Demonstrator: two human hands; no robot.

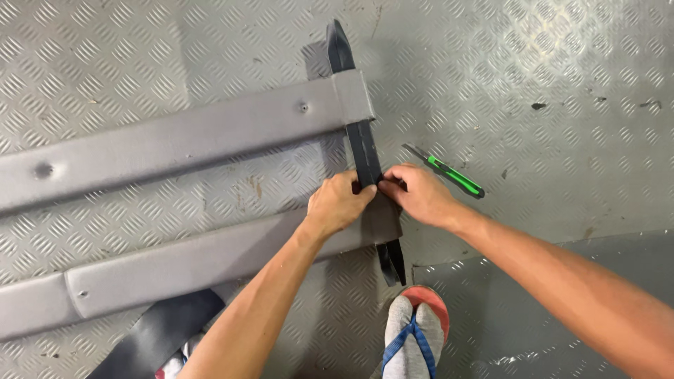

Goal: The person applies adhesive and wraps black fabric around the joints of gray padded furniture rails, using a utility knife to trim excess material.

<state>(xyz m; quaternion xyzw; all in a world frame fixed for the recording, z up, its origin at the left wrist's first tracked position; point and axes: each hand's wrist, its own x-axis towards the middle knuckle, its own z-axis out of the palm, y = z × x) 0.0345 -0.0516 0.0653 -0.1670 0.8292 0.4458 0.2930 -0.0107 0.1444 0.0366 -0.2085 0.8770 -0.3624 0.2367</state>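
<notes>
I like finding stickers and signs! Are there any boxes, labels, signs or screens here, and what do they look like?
None show: no package, label, sign or screen.
Left hand and right hand: pinching a black strap.
Grey padded bars: across the metal tread-plate floor.
Green and black utility knife: beside the right hand.

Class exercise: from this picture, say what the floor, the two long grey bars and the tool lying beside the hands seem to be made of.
Floor: metal tread plate, judging by the raised diamond pattern and dull sheen.
Grey bars: seemingly covered in matt grey fabric or vinyl; dimpled at the fasteners.
Utility knife: green and black handle, probably plastic, with a thin metal blade.
</notes>
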